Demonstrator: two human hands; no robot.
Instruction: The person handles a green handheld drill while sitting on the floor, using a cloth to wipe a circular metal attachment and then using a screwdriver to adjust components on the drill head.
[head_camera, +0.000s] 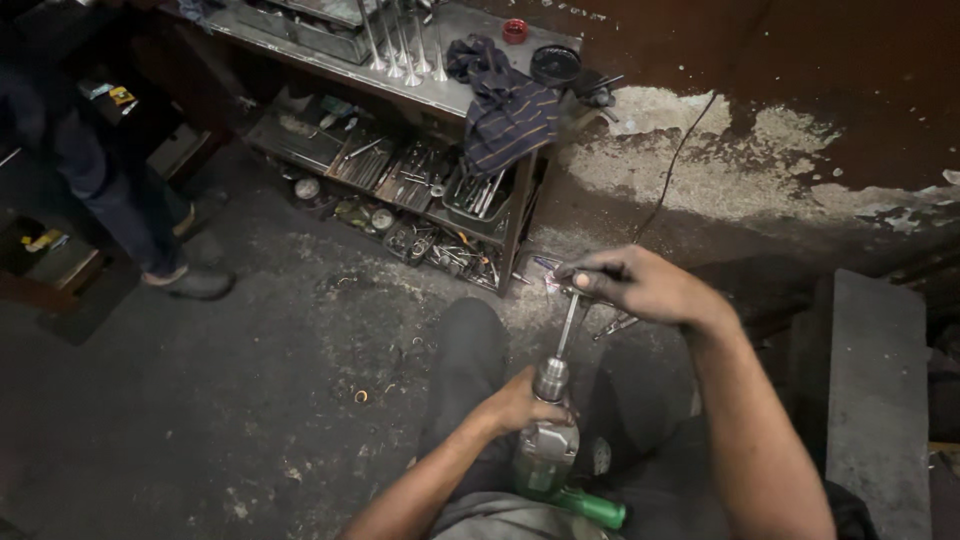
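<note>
dim workshop floor: left hand (520, 405) grips a power drill (547, 450); right hand (640, 285) pinches the chucked metal rod (567, 325) tip, sparks showing, work apparently midway.

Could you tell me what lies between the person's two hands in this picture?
In the head view, a slim metal rod spans the gap, running from the drill chuck by the left hand up to the right hand.
</note>
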